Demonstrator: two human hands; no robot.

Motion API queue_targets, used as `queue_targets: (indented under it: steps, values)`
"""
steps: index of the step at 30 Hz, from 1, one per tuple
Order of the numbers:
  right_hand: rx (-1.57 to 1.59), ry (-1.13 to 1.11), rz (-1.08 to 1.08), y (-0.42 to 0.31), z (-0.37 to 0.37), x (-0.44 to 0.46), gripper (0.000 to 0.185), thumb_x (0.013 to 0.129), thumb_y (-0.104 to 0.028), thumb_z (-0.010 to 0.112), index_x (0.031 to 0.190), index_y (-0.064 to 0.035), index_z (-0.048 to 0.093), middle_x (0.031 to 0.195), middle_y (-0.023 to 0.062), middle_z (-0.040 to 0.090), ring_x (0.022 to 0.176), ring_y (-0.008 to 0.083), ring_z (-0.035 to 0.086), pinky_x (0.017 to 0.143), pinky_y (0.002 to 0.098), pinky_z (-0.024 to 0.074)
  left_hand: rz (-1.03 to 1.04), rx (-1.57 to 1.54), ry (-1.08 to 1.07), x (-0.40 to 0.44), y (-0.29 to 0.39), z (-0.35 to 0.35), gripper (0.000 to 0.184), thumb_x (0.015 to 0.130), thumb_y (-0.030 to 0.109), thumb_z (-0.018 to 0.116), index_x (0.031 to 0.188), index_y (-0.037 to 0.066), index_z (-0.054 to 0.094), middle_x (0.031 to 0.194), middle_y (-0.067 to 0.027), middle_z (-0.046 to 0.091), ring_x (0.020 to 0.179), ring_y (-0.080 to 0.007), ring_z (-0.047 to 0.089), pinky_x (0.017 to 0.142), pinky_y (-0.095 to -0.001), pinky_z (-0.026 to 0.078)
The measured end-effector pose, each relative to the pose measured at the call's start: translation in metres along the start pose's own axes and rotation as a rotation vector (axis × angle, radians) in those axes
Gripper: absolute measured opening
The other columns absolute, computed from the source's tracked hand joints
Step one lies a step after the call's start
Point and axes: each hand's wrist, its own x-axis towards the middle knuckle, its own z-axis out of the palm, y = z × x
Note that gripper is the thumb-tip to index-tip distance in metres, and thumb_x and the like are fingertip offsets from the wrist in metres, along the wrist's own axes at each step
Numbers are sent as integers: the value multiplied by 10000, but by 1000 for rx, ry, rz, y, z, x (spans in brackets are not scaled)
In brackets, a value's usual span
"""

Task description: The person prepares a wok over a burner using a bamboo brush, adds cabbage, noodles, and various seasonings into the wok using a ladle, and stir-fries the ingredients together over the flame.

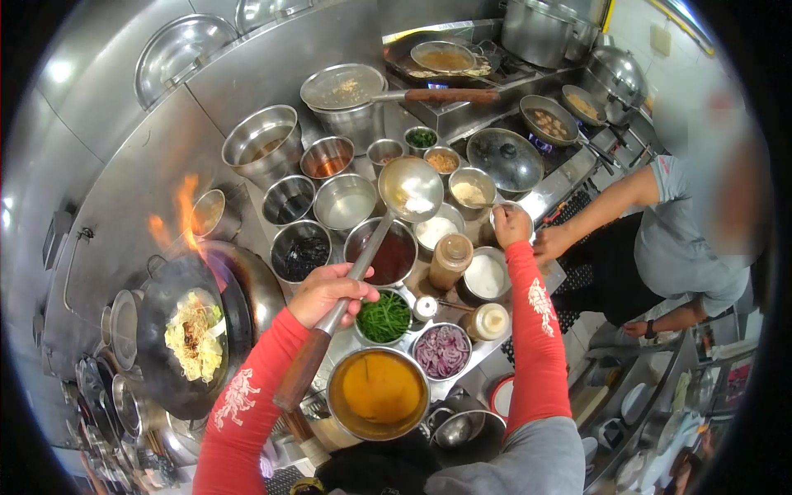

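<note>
My left hand (332, 294) is wrapped round the shaft of a long ladle (375, 252) with a wooden grip. The ladle's round bowl, with a little pale stuff in it, hangs above several metal containers. Farther right, my right hand (512, 223) pinches a thin spoon (485, 205). Its far end reaches into a metal bowl of beige powder (469, 194). Left of my left arm, a wok (165, 326) holds pale noodles and cabbage (196, 338), and flames (190, 219) rise at its far edge.
Close by stand a pot of orange liquid (378, 392), chopped green herbs (384, 316), sliced red onion (442, 351) and a brown squeeze bottle (451, 260). A lidded pan (505, 159) and frying pan (549, 120) sit on the far stove. A co-worker (693, 223) stands at right, one hand near mine.
</note>
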Motion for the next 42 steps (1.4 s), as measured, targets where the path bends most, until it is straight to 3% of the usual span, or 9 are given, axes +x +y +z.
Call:
queue_targets:
  steps: [7, 13, 19, 26, 29, 30, 35, 38, 42]
  values:
    - [754, -88, 731, 4, 5, 4, 218, 815, -189, 577, 750, -3, 671, 597, 31, 575, 464, 85, 476, 385, 245, 326, 8, -2, -6, -3, 1, 0, 353, 835, 50, 608, 1157, -12, 480, 868, -108, 650, 551, -69, 537, 431, -203, 438]
    - [1004, -59, 897, 6, -8, 10, 209, 846, -202, 589, 824, -4, 651, 616, 22, 558, 451, 81, 424, 388, 227, 305, 5, 32, 18, 6, -1, -3, 382, 842, 28, 577, 1205, -38, 476, 891, -127, 646, 561, -74, 542, 438, -188, 427]
    - [1136, -24, 920, 11, -20, 8, 235, 865, -229, 597, 858, 1, 645, 626, 20, 565, 456, 78, 431, 389, 214, 310, 1, 7, 24, 14, 2, 3, 334, 840, 33, 588, 1158, -27, 502, 899, -130, 651, 570, -74, 545, 444, -191, 431]
    - [1049, -36, 617, -39, -62, 18, 251, 858, -221, 607, 816, 20, 666, 647, 49, 602, 473, 92, 478, 413, 243, 355, -9, 17, 17, 39, 7, 11, 266, 836, 43, 598, 1086, -16, 528, 888, -130, 659, 582, -75, 548, 443, -198, 435]
    - [367, -19, 311, -3, -30, 22, 282, 855, -245, 601, 807, 20, 685, 725, 134, 670, 557, 216, 610, 530, 327, 472, -23, -58, -10, 47, 5, 14, 242, 821, 57, 623, 1037, -3, 531, 895, -129, 666, 592, -81, 558, 444, -216, 445]
    - [115, -33, 238, 9, -15, 23, 294, 846, -282, 591, 827, -8, 695, 822, 203, 678, 727, 349, 664, 698, 401, 512, -16, -41, -26, 49, 5, 15, 237, 822, 58, 623, 1033, -1, 533, 893, -128, 666, 592, -80, 559, 444, -215, 446]
    - [40, 41, -8, 6, 13, 3, 323, 850, -294, 580, 768, -1, 688, 685, 200, 638, 624, 337, 630, 668, 402, 491, -2, -5, -61, 51, 3, 14, 222, 823, 60, 624, 1022, 8, 540, 888, -126, 669, 594, -80, 566, 447, -217, 450]
    - [164, -79, 92, 6, 16, -2, 295, 836, -280, 587, 787, -13, 703, 723, 163, 670, 598, 288, 629, 631, 371, 484, -2, 13, -47, 49, 4, 13, 216, 825, 60, 623, 1019, 12, 540, 889, -130, 672, 594, -81, 564, 450, -221, 451]
    - [518, -115, 535, 14, 19, -1, 238, 819, -229, 601, 822, -11, 697, 664, 84, 637, 468, 148, 517, 448, 283, 378, -8, -7, -17, 46, 5, 11, 254, 838, 20, 591, 1084, -10, 539, 877, -134, 665, 573, -77, 564, 441, -203, 452]
